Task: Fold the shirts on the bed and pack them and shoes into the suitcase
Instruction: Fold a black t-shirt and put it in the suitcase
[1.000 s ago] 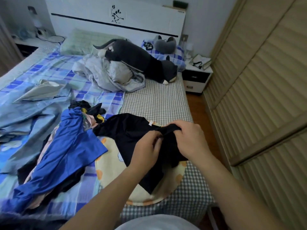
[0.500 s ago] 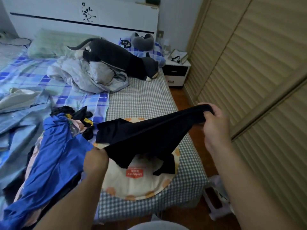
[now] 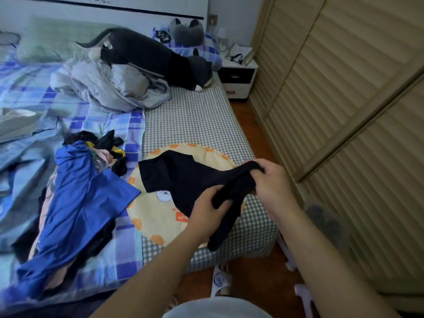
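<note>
Right at the bottom edge, a patterned slipper [image 3: 220,281] sits on the brown wooden floor [image 3: 259,278] beside the bed. Just above it, both hands are busy: the left hand [image 3: 207,213] has its fingers curled round a bunched fold of the black cotton short-sleeved shirt [image 3: 183,180], and the right hand [image 3: 271,187] pinches another gathered edge of the same shirt close by, so the two grips sit near each other with a rope of fabric between them. One tail of the shirt hangs down over the bed's edge, while the rest, sleeve included, lies spread on the round cream cushion with orange scallops [image 3: 160,216]. To my eye this is the sorting-out stage of the first fold, finding seams or shoulders before anything gets laid flat. The next move looks to call for drawing the grips apart to spread the shirt, then setting it down smooth on the grey-and-white checked bed sheet [image 3: 195,120]. Left of the cushion waits a heap of clothes topped by a bright blue shirt [image 3: 80,203], touching the cushion's edge and plainly not yet folded. Further up, a crumpled pale grey quilt [image 3: 110,86] carries a long dark grey plush cat [image 3: 156,58]. By the louvred beige wardrobe doors [image 3: 344,88] stands a white bedside cabinet [image 3: 237,76]. No suitcase anywhere in view, so packing seems a good way off.
</note>
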Demonstrator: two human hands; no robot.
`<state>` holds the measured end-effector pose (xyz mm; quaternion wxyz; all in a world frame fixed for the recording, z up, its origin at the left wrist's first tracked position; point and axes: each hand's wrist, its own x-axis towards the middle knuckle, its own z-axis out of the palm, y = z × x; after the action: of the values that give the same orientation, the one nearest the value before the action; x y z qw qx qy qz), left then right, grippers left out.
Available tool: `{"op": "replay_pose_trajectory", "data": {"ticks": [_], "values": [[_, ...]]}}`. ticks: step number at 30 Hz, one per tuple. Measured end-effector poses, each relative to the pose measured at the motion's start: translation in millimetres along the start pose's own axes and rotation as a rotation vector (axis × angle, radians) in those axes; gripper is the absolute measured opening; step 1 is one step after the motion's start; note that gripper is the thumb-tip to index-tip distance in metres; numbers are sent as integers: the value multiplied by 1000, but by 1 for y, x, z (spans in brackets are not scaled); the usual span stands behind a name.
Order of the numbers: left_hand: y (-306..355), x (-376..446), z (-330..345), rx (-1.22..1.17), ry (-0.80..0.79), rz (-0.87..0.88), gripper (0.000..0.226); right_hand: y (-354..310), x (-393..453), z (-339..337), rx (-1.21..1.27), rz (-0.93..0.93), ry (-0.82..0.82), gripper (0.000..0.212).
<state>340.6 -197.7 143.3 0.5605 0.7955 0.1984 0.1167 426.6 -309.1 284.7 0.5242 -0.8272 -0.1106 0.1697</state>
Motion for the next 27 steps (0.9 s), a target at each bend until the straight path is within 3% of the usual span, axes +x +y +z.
{"op": "replay_pose_trajectory", "data": {"ticks": [3, 5, 9, 11, 14, 17, 19, 21, 23, 25, 27], "values": [[22, -1, -14, -55, 132, 112, 10, -6, -6, -3, -50, -51, -22, 32], [24, 0, -27, -17, 137, 172, 12, -12, -9, -6, -68, -70, -34, 32], [15, 1, -32, 345, 178, 160, 36, -21, -14, -5, 54, -95, -2, 34], [-3, 2, -35, 389, 250, -31, 32, -28, -14, -7, 179, -123, 49, 35], [-51, -3, -66, 344, 394, -461, 17, -36, -2, -26, 360, -141, 220, 36], [-100, -16, -112, 348, 465, -697, 5, -20, 17, -52, 399, -101, 343, 36], [-124, -17, -138, 242, 607, -847, 14, 4, 28, -64, 378, -29, 414, 37], [-134, -19, -154, 152, 738, -912, 23, 28, 37, -70, 370, 50, 484, 36], [-136, -27, -163, 154, 769, -920, 24, 50, 39, -69, 332, 91, 554, 34], [-137, -42, -168, 199, 790, -932, 25, 91, 38, -67, 89, 134, 574, 29], [-145, -62, -165, 254, 764, -886, 32, 149, 27, -66, -233, 231, 457, 29]]}}
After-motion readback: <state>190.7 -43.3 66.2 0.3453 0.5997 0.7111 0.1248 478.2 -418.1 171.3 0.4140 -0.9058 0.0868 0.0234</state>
